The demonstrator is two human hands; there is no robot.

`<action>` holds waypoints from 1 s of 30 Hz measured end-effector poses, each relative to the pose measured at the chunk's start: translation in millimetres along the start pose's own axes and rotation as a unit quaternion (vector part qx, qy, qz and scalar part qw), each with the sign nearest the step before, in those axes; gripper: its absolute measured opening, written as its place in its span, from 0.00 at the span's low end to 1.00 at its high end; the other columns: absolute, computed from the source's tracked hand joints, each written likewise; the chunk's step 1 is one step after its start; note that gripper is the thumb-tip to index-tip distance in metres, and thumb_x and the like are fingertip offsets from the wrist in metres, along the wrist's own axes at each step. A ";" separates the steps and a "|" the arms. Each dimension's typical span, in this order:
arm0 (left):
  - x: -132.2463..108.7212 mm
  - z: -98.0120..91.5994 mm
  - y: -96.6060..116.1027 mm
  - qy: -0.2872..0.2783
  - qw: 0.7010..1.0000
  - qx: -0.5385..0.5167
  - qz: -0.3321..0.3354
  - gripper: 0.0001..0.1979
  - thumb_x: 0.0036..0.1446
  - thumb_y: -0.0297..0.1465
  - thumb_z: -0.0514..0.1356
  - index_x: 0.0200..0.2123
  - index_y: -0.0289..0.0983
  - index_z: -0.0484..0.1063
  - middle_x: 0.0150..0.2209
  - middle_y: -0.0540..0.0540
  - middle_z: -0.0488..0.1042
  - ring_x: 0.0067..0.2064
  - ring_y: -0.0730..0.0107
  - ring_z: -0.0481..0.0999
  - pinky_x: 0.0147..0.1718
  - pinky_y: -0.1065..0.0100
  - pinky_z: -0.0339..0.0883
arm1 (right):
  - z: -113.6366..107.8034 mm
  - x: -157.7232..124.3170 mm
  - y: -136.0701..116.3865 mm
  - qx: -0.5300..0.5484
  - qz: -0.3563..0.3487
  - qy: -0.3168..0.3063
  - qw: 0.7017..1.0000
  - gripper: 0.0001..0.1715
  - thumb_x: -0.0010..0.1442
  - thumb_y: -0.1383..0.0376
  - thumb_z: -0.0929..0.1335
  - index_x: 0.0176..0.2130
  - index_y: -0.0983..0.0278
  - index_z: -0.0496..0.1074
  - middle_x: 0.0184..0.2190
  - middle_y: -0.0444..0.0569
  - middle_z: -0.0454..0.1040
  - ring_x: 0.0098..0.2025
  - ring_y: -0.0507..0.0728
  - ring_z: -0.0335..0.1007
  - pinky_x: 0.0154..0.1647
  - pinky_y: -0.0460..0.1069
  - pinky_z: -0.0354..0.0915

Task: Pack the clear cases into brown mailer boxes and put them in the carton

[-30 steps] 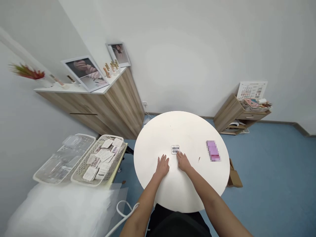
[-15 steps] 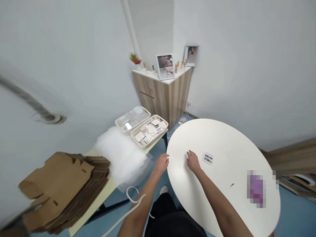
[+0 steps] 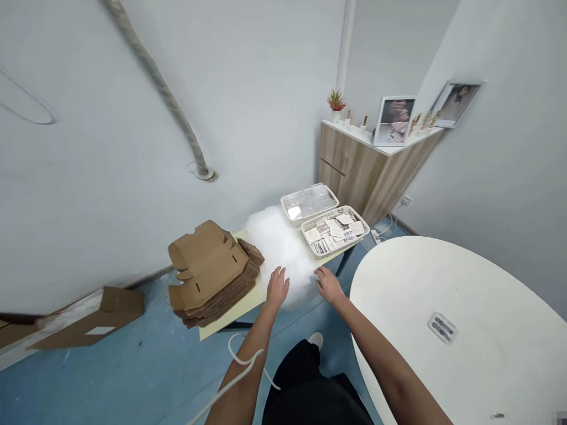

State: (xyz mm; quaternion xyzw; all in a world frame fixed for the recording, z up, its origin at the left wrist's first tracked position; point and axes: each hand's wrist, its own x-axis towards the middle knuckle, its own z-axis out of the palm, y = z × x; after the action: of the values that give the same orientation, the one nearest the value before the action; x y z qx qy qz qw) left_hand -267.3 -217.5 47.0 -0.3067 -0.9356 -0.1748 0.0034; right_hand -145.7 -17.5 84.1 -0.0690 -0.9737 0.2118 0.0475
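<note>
My left hand (image 3: 277, 287) reaches forward at the near edge of a pile of thin white translucent sheets (image 3: 277, 239), its fingers spread and holding nothing. I cannot tell whether it touches the sheets. To their right is my right hand (image 3: 329, 285), fingers loosely stretched and nothing in them, just in front of a white basket (image 3: 316, 255) of small printed cards and packets. Left of the sheets lies a stack of flat brown cardboard boxes (image 3: 212, 265). Behind the basket stands a white tray (image 3: 284, 206) of clear plastic cases.
A narrow pale-yellow table (image 3: 233, 313) bears the stack, sheets and both containers. At right, a round white table (image 3: 398, 283) holds a small clear case (image 3: 442, 328) with dark pieces. A corner cabinet (image 3: 354, 171) stands behind. A white cable (image 3: 225, 386) hangs near my left arm.
My view and body have turned left. Both hands have moved from around the round table's edge to the front of the white sheets and basket. Both remain without anything in them.
</note>
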 end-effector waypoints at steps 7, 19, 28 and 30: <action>19.1 8.4 -32.9 -0.078 0.996 0.029 0.019 0.24 0.62 0.29 0.51 0.62 0.39 0.61 0.69 0.37 0.48 0.68 0.51 0.50 0.62 0.50 0.53 | 24.6 56.1 -39.4 -0.002 -0.044 -0.050 0.998 0.23 0.59 0.73 0.61 0.54 0.65 0.67 0.53 0.55 0.68 0.52 0.60 0.64 0.54 0.54 0.62; 35.8 -9.3 -40.3 -0.021 0.995 0.012 0.096 0.21 0.63 0.24 0.43 0.55 0.37 0.65 0.52 0.41 0.73 0.55 0.63 0.71 0.58 0.57 0.61 | 33.7 94.5 -42.6 -0.025 -0.050 -0.032 0.998 0.29 0.59 0.73 0.61 0.60 0.68 0.61 0.58 0.58 0.65 0.58 0.61 0.59 0.59 0.56 0.58; 35.7 -46.9 -6.7 -0.022 0.988 -0.074 0.137 0.19 0.66 0.31 0.47 0.60 0.41 0.58 0.48 0.45 0.73 0.48 0.66 0.75 0.48 0.64 0.69 | 14.1 107.2 -40.1 -0.032 -0.042 -0.049 0.997 0.15 0.61 0.73 0.61 0.42 0.63 0.74 0.39 0.51 0.78 0.47 0.57 0.70 0.60 0.55 0.53; 37.1 -45.5 -1.6 -0.023 0.983 -0.094 0.158 0.25 0.63 0.31 0.51 0.63 0.41 0.54 0.57 0.43 0.68 0.57 0.64 0.69 0.55 0.60 0.65 | 3.8 95.4 -27.0 -0.023 -0.047 -0.030 0.998 0.13 0.62 0.73 0.61 0.40 0.63 0.74 0.36 0.50 0.78 0.43 0.56 0.71 0.59 0.52 0.55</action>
State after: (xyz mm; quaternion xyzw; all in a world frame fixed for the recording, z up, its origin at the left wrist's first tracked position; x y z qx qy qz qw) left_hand -302.9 -212.4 93.4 -0.4536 -0.8546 -0.2521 -0.0195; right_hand -243.3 -28.7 98.0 -0.0180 -0.9815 0.1886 0.0267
